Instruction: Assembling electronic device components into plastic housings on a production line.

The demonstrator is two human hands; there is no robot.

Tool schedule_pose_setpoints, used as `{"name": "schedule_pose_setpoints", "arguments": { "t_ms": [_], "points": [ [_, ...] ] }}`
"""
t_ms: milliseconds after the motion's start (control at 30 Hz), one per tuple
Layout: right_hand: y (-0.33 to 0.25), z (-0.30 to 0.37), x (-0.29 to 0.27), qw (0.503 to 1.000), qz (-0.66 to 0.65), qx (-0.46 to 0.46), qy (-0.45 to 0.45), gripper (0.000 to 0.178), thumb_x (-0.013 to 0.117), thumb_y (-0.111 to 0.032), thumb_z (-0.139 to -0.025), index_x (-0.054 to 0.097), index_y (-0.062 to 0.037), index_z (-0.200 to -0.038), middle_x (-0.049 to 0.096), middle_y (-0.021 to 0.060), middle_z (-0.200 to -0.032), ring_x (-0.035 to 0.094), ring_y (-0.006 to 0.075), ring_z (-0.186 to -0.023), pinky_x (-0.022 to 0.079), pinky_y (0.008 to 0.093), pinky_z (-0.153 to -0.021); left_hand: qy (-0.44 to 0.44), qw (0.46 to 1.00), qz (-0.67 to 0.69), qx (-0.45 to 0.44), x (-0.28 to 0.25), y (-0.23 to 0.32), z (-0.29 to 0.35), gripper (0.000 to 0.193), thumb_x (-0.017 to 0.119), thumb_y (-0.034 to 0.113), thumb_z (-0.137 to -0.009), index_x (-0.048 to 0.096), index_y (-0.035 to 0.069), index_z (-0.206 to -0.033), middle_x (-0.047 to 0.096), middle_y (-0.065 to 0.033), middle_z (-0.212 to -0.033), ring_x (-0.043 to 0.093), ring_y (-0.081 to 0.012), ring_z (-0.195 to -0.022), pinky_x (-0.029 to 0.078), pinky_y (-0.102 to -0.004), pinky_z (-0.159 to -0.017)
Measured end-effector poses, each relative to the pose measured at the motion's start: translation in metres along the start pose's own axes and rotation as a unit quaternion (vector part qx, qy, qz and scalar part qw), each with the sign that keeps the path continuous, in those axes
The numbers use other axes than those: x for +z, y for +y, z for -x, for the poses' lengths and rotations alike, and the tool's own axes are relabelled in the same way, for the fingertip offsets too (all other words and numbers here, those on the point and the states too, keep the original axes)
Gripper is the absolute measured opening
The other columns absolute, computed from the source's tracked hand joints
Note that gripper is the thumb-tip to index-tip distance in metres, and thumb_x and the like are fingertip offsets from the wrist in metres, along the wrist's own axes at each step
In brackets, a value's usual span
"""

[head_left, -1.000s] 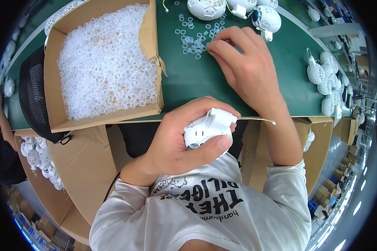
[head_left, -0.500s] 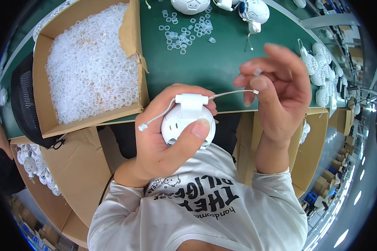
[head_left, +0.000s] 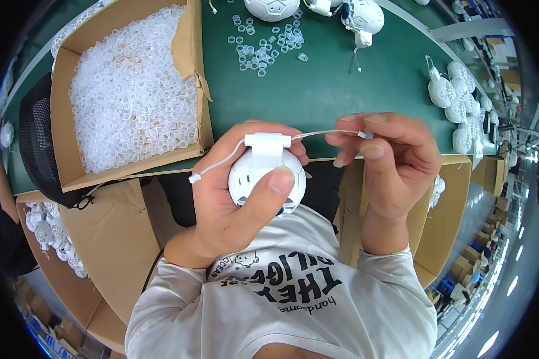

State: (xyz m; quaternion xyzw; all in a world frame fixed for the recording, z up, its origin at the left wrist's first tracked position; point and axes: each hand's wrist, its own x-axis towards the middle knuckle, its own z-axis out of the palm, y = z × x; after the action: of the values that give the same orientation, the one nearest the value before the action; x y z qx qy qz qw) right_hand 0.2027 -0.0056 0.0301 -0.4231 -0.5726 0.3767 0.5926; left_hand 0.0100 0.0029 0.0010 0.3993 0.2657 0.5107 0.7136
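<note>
A white round plastic housing (head_left: 259, 170) with a tube-shaped hinge on top sits in my left hand (head_left: 221, 203), the thumb pressed on its face. Two thin wires with small white plugs leave the hinge, one to each side. At the right, my right hand (head_left: 395, 161) pinches a small clear plastic ring (head_left: 369, 134) between thumb and fingers. The right wire's plug (head_left: 361, 134) lies right against that ring; whether it is inside, I cannot tell.
An open cardboard box (head_left: 205, 119) full of clear rings stands at the left. Several loose rings (head_left: 260, 57) lie on the green table (head_left: 323, 84). More white round housings stand at the back, and white perforated ones (head_left: 455, 96) are piled at the right. Cardboard boxes (head_left: 446, 221) stand below the table edge.
My right hand has come down, bringing the clear ring to the right wire's plug. The housing has shifted slightly left in my left hand.
</note>
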Motion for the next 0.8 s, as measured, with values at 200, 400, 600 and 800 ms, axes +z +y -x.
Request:
{"name": "schedule_pose_setpoints", "arguments": {
  "t_ms": [200,400,600,800],
  "points": [
    [-0.003,0.005,0.006,1.000,0.009,0.001,0.001,0.025,0.070,-0.009,-0.091,0.059,0.0041,-0.110,0.069,0.0260,-0.097,0.074,0.0315,-0.084,0.061,0.0321,-0.064,-0.016,1.000,-0.011,-0.007,0.001,-0.001,0.004,0.030,0.062,0.008,-0.092,0.058,-0.005,-0.119,0.065,-0.0126,-0.103,0.063,-0.0147,-0.093,0.052,-0.0274,-0.081],
    [-0.005,-0.006,-0.002,0.992,0.086,-0.032,-0.080,0.021,0.074,-0.008,-0.087,0.067,0.0051,-0.102,0.069,0.0220,-0.096,0.069,0.0239,-0.077,0.053,0.0259,-0.060,-0.069,0.997,0.007,-0.024,0.001,-0.004,0.002,0.042,0.074,0.006,-0.084,0.052,-0.003,-0.119,0.062,-0.0110,-0.107,0.061,-0.0135,-0.097,0.051,-0.0267,-0.082],
    [-0.009,-0.008,-0.004,0.979,0.172,-0.068,-0.084,0.027,0.080,-0.021,-0.084,0.076,0.0038,-0.093,0.061,0.0071,-0.080,0.051,0.0119,-0.061,0.033,0.0236,-0.052,-0.090,0.995,0.044,-0.019,-0.010,-0.018,0.002,0.056,0.082,0.008,-0.078,0.045,0.001,-0.120,0.058,-0.0095,-0.114,0.059,-0.0137,-0.103,0.048,-0.0263,-0.086],
    [-0.011,-0.004,0.003,0.982,0.145,-0.071,-0.097,0.038,0.080,-0.034,-0.083,0.076,0.0019,-0.095,0.055,0.0030,-0.074,0.047,0.0106,-0.059,0.031,0.0244,-0.051,-0.090,0.989,-0.092,0.068,-0.015,-0.027,0.005,0.036,0.061,0.008,-0.094,0.052,-0.005,-0.127,0.060,-0.0127,-0.114,0.060,-0.0185,-0.100,0.047,-0.0282,-0.087]
  ]
}}
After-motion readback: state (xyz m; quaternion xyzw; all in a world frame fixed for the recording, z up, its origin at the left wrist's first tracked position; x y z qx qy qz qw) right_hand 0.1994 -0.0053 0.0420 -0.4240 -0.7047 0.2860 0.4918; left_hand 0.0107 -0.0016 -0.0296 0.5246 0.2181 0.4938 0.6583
